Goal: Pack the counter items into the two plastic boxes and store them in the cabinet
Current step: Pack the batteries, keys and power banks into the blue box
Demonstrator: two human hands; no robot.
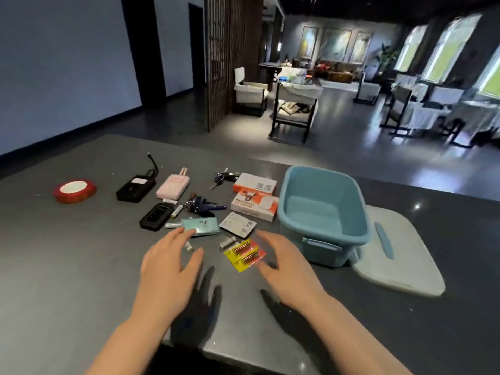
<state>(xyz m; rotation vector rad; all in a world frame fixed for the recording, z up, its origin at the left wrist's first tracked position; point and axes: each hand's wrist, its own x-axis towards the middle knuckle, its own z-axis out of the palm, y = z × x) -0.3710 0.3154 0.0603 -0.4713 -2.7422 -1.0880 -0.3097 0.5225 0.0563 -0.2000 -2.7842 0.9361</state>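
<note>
Both hands, left [173, 259] and right [284, 262], hovered open, holding nothing; the battery blister pack [245, 254] lay flat on the table [81, 266] beside the blue box [324, 212]; probably light, thin, slippery; pinch its edges.

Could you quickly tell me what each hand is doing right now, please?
Left hand: open, fingers spread above the counter, holding nothing.
Right hand: open, beside the battery pack, holding nothing.
</note>
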